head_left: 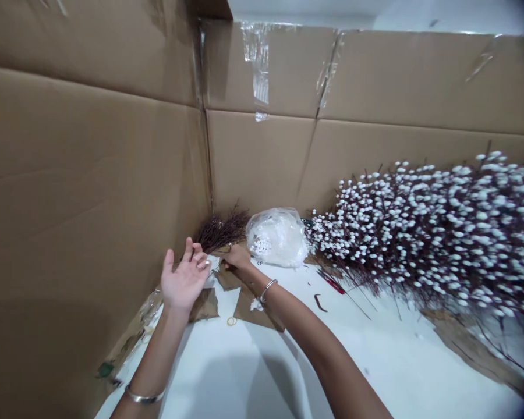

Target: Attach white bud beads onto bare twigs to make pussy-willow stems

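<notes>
My left hand (pixel 184 279) is raised palm up above the white table, fingers loosely curled and apart, nothing in it. My right hand (pixel 236 256), with a bracelet on the wrist, reaches forward and pinches the stems at the base of a bundle of bare dark twigs (pixel 220 228) lying in the cardboard corner. Just right of that hand sits a clear plastic bag (pixel 277 237) holding small white pieces. Brown paper scraps (pixel 248 305) lie beneath both forearms.
Tall cardboard walls (pixel 91 192) enclose the white table (pixel 375 361) on the left and back. A big heap of dark branches with white buds (pixel 432 233) fills the right. A yellow rubber band (pixel 232 320) and small dark clippings (pixel 318 302) lie on the table.
</notes>
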A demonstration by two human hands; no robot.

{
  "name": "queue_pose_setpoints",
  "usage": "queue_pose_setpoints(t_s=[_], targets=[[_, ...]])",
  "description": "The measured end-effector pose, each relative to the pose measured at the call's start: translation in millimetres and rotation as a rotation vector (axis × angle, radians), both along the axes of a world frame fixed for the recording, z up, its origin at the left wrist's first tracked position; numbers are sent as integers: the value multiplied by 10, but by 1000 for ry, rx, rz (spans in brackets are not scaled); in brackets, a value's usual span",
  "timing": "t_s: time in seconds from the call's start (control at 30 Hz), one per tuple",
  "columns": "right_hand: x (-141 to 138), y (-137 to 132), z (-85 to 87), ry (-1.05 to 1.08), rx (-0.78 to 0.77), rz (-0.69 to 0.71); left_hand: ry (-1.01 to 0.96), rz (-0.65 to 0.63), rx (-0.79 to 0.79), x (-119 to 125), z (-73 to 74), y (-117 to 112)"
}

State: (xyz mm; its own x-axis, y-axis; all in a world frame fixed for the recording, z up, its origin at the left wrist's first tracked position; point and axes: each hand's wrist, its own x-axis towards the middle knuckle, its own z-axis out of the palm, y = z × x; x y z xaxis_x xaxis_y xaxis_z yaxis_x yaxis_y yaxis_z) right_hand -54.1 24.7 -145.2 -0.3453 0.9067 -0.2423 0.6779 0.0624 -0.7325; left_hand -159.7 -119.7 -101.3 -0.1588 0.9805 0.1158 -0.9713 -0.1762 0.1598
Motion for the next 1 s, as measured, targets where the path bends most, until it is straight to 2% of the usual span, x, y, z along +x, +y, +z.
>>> queue_pose_setpoints(t_s=[0.1,0.23,0.4,0.53,0.7,0.83,0.9,1.0], targets=[[116,0,72,156,-109,-17,0,-4,16,5,1,2],[301,30,248,378,-239,-31,10,-16,43,17,-8,-2],[520,-18,499,669,-294,2,9,-16,25,15,-22,-16],[631,-158,645,841,-240,25,5,-5,20,19,-21,-10],[769,-349,747,987,-42,-11,19,-21,-33,118,17,34],[932,-512,808,1052,81,-16,54,-77,-35,271,142,105],[1006,-578,852,1104,127,-27,80,-100,-18,356,264,157],[1093,-624,933,1164,111,-35,109,-119,39,492,509,242]])
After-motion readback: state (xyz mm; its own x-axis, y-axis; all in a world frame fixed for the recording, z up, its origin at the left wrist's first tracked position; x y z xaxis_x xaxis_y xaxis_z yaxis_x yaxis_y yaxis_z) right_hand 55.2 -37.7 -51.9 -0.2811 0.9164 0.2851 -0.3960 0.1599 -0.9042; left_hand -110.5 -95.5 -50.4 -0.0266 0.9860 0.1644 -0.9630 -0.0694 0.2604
